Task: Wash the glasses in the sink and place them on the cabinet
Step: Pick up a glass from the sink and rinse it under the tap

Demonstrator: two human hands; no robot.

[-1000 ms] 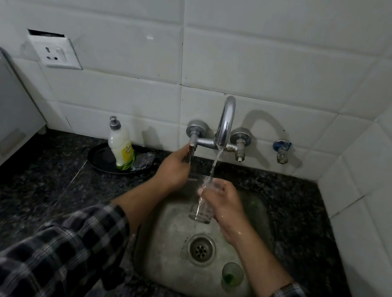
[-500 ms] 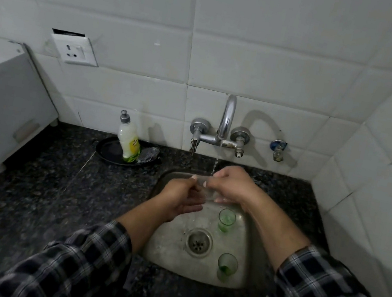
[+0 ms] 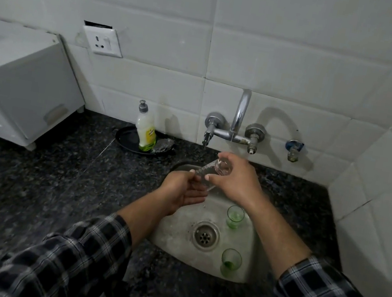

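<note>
A clear glass [image 3: 207, 174] is tilted above the back of the steel sink [image 3: 174, 233], just below the tap [image 3: 238, 119]. My right hand [image 3: 236, 181] grips it around the upper, rim end. My left hand [image 3: 182, 190] lies palm up beneath it, holding the lower end between thumb and fingers. No water stream shows from the spout. Two small green glasses stand upright in the basin: one [image 3: 234, 216] right of the drain [image 3: 205, 236], the other [image 3: 230, 261] near the front right corner. The white cabinet [image 3: 18, 80] stands on the counter at the far left.
A dish soap bottle [image 3: 146, 131] stands on a black tray [image 3: 125, 139] left of the tap. Dark granite counter [image 3: 51, 188] surrounds the sink. A wall socket [image 3: 102, 40] is above the cabinet, and a blue valve [image 3: 293, 150] is right of the tap. A tiled wall closes the right side.
My left hand left the tap handle and came under the glass. The water stream stopped. The glass went from upright under the spout to tilted between both hands.
</note>
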